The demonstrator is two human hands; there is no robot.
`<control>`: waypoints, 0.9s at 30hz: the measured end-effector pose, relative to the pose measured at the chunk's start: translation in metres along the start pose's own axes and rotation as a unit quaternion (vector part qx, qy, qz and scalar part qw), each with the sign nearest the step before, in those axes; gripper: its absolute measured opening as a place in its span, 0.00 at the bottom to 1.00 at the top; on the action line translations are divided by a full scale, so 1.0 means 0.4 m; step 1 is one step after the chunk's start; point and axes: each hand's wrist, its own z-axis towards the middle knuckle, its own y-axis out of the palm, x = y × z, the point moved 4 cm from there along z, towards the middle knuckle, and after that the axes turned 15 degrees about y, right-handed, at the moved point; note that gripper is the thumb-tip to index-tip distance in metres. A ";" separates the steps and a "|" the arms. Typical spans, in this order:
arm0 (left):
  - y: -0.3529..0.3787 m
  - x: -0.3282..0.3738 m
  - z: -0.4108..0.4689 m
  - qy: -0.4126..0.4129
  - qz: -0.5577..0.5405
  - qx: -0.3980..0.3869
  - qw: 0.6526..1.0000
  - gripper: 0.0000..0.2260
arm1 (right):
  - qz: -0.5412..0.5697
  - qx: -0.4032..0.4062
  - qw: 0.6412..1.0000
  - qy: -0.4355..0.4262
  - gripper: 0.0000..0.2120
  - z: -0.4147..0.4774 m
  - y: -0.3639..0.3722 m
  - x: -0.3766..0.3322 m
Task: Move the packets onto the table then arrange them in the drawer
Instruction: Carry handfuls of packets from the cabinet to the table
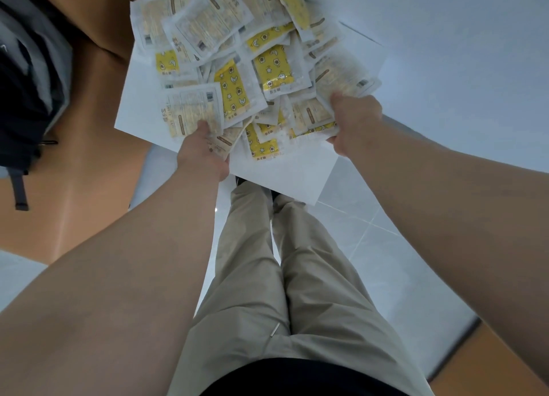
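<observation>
Holding the white sheet point(282, 172) level was what mattered; left hand point(205, 153) and right hand point(353, 123) each clamped its near edge, thumbs pinning some packets point(261, 68) heaped loosely on it; any tilt would likely spill them.

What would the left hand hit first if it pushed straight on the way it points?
The left hand grips a pale packet at the pile's near edge; straight on, it would likely meet more of the packets heaped on the white surface. Depth is unclear.
</observation>
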 end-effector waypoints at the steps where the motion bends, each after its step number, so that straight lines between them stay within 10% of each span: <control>1: 0.000 -0.002 -0.003 -0.001 -0.008 -0.005 1.000 0.14 | 0.001 0.006 1.000 -0.001 0.10 -0.003 -0.006 0.004; 27: -0.126 0.109 -0.331 0.119 0.153 -0.154 0.969 0.10 | 0.055 -0.012 0.998 0.006 0.06 -0.277 -0.195 0.127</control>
